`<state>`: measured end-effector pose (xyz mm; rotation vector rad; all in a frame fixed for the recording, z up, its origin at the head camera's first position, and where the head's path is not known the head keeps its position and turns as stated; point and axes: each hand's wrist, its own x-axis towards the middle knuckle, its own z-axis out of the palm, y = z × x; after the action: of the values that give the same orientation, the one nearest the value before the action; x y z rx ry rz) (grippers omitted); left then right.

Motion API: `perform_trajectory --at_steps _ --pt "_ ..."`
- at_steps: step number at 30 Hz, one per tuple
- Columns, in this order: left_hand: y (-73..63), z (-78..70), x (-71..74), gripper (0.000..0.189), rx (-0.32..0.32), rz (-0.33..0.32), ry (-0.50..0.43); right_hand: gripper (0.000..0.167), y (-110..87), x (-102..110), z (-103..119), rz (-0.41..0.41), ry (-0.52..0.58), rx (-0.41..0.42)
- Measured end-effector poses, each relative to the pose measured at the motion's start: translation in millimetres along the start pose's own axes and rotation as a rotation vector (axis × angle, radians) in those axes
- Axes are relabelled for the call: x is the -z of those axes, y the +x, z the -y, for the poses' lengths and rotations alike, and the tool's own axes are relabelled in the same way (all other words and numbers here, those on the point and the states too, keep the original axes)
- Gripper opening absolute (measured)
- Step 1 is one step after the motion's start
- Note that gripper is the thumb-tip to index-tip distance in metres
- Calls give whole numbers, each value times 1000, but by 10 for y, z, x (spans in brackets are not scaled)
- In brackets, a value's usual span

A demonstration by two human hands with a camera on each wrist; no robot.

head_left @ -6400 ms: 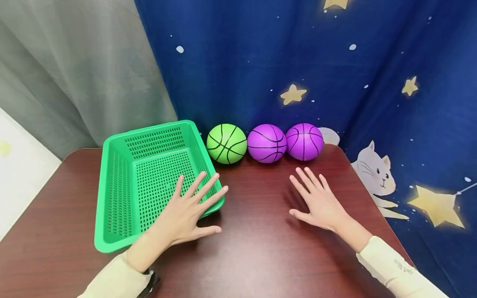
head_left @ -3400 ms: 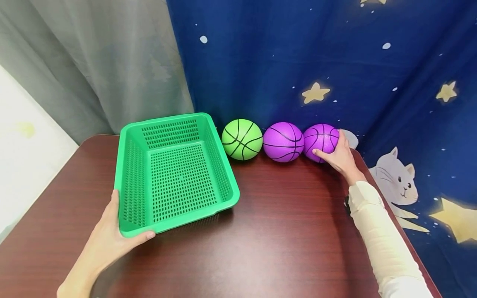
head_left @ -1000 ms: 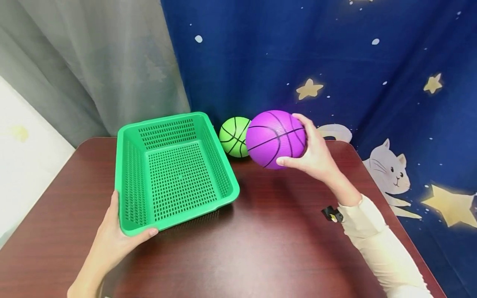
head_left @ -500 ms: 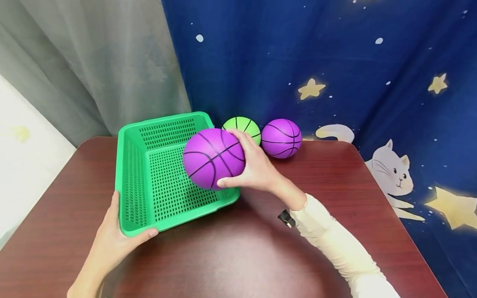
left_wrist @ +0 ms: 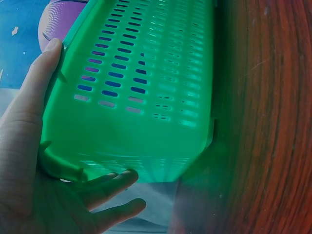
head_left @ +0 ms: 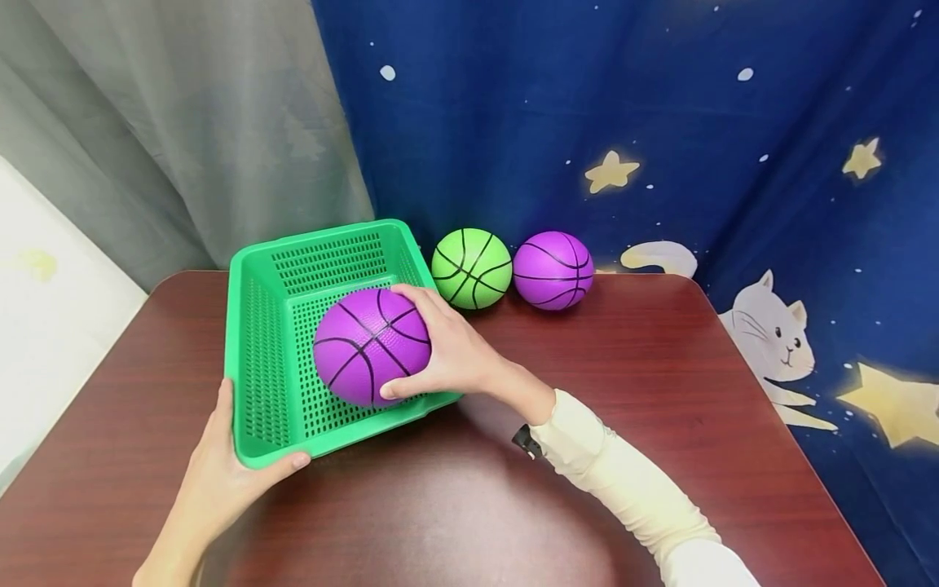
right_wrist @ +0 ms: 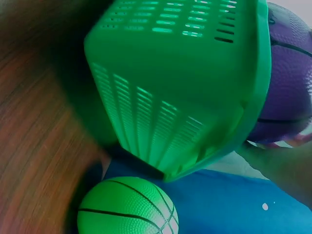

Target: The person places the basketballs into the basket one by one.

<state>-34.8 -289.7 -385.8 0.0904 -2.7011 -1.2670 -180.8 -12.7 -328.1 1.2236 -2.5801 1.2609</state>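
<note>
Here's the right hand (head_left: 458, 346), fingers spread wide round a purple ball (head_left: 367, 346) over the green basket (head_left: 352, 438); whether it touches bottom, can't tell! Left hand (head_left: 223, 469) grips the near-left corner, most fingers hidden from the head camera.

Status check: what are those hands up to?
Right hand grips purple ball over green basket. Left hand holds basket's near left corner. Green ball, second purple ball: not in the way.
</note>
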Motion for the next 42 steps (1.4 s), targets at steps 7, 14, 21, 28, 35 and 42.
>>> perform_trajectory --at_steps 7,14,21,28,35,42 --pt "4 3 10 122 7 0 13 102 18 -74 -22 52 -15 -33" --pt "21 -6 0 122 6 -3 12 103 48 -213 -106 42 -67 -56" --pt "26 -12 -13 124 -4 -12 5 104 59 -305 -152 74 -198 -46" --pt "25 0 -15 124 2 -9 9 105 65 -352 -144 150 -360 -62" --pt "-5 12 -29 123 -7 -3 3 106 62 -394 -126 201 -490 -93" --pt "-35 28 -35 124 -18 -9 12 108 22 -413 -127 182 -502 -88"
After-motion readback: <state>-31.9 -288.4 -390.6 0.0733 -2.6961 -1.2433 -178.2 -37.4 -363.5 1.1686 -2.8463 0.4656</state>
